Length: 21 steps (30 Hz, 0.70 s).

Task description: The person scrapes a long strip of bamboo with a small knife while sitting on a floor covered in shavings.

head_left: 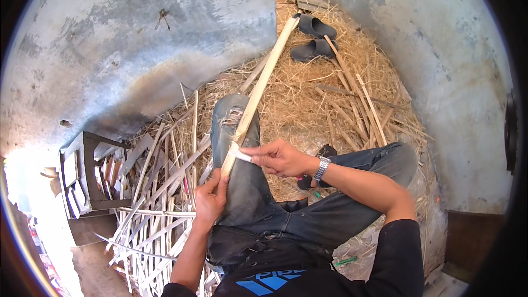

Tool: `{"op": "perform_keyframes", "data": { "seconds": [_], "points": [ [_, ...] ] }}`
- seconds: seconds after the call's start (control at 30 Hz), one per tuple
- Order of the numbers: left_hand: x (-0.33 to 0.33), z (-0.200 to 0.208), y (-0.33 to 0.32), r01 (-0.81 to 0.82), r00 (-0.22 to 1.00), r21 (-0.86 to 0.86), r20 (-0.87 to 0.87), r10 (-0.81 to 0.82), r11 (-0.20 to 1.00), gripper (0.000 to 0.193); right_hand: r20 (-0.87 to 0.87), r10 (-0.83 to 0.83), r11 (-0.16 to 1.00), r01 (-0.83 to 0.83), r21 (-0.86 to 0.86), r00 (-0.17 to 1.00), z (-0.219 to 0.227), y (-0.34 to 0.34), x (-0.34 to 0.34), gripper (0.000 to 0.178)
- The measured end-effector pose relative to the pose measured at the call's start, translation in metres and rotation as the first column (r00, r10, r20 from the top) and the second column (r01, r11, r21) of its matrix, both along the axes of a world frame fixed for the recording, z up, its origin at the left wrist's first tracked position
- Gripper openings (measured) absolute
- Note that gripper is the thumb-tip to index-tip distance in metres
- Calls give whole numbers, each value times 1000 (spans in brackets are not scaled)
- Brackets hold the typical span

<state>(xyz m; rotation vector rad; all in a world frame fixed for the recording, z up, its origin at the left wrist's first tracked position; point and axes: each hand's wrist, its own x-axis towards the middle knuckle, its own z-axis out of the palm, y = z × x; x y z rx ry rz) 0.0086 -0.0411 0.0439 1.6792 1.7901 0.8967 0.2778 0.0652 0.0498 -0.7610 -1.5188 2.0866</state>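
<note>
A long pale wooden strip slants away from me across my raised left thigh, its far end by a pair of dark slippers. My left hand is closed round its near end. Just beyond, my right hand pinches a small flat white piece against the strip's surface. Whether this piece is a blade, paper or something else, I cannot tell. A metal watch is on my right wrist.
Wood shavings cover the floor ahead. Many thin sticks lie piled at my left beside a dark frame. More strips lie at the right. Dark slippers rest at the far end, between grey walls.
</note>
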Motion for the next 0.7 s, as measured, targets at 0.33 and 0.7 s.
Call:
{"op": "perform_keyframes", "data": {
  "seconds": [0.33, 0.7],
  "points": [
    [7, -2, 1, 80, 985, 207, -166, -45, 975, 33, 138, -616, 611, 361, 705, 775, 19, 24, -3, 43],
    [13, 0, 0, 111, 972, 209, -228, -62, 972, 31, 9, -681, 624, 573, 532, 732, -4, 20, -19, 26]
  ]
}}
